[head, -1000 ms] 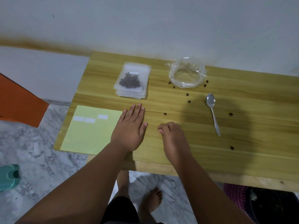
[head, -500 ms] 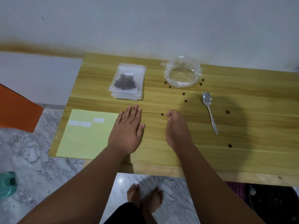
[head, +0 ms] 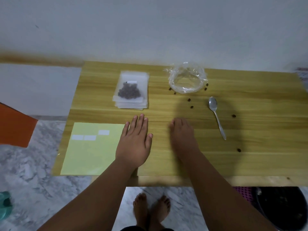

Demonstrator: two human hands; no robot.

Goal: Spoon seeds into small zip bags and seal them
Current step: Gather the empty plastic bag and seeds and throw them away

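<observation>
Left hand (head: 134,144): flat on bench (head: 258,160), fingers straight, holding nothing. Right hand (head: 181,135): fingers tucked under, blurred; grasp cannot be told. Filled zip bag (head: 129,92): atop bag stack, beyond left hand. Spoon (head: 216,114): lying right, among scattered seeds (head: 192,107).

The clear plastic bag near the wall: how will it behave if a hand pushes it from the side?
The clear plastic bag is thin and crinkled, so it would probably buckle rather than slide. It looks nearly empty, so it is likely very light. Loose seeds lie beside it; a push may scatter them.
</observation>
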